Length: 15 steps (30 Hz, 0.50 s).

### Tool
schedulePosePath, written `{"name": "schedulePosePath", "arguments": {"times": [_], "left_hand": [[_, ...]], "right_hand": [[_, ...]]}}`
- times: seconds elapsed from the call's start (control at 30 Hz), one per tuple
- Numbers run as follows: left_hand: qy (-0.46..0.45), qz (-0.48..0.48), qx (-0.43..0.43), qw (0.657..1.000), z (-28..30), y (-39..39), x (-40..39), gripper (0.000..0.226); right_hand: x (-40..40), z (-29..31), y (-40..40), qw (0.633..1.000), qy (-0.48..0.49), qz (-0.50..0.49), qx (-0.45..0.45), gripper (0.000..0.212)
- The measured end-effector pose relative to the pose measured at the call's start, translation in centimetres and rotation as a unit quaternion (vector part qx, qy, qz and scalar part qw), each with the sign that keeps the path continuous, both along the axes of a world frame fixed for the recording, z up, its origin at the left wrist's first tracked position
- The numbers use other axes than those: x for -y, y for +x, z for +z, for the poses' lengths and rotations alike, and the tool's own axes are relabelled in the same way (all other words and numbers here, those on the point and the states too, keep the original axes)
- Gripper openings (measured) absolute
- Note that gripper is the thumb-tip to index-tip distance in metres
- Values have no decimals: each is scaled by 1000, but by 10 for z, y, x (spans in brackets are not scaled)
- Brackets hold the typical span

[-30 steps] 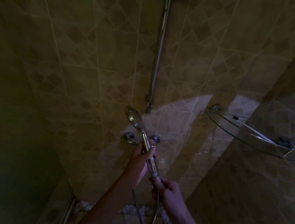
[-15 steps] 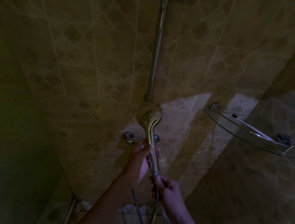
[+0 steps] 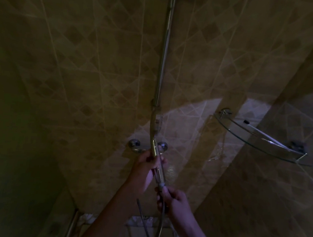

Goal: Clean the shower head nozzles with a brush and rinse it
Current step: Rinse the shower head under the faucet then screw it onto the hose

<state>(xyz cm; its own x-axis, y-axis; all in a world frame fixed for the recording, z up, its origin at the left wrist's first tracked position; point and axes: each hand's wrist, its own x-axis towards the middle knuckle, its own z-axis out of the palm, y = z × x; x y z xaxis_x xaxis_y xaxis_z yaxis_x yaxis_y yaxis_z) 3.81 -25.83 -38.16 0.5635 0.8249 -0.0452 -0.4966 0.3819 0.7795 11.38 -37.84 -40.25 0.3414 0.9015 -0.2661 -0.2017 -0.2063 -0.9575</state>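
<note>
1. I see a dim shower corner with brown tiled walls [image 3: 99, 67].
2. My left hand [image 3: 147, 166] is up in front of the wall. Its fingers are curled round the handle of the shower head [image 3: 155, 129].
3. The shower head points up. I see it from the side, thin and edge-on, just below the bottom end of the shiny rail [image 3: 164, 49]. I cannot see its nozzles.
4. My right hand [image 3: 175, 200] is lower and nearer to me. Its fingers are wrapped tight round the hose [image 3: 159, 229], right under the grey nut where the hose meets the handle.
5. The hose hangs down from my right hand and loops near the floor.
6. Two round metal tap fittings [image 3: 134, 142] sit on the wall, just behind my left hand.
7. A curved glass shelf [image 3: 259, 139] sticks out in the corner to the right, well apart from my hands.
8. It is too dark to tell what lies on the floor.
</note>
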Motion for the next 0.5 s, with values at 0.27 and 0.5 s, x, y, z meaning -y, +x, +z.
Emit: {"name": "schedulePosePath", "arguments": {"times": [0.27,0.5], "left_hand": [[-11,-39,38,998,5,3,-1,52],[11,0,3,1000,0,7,2,45]], "right_hand": [[-1,1,8,1000,2,-15,13,24],[-2,4,7,1000,12,-2,8,22]]}}
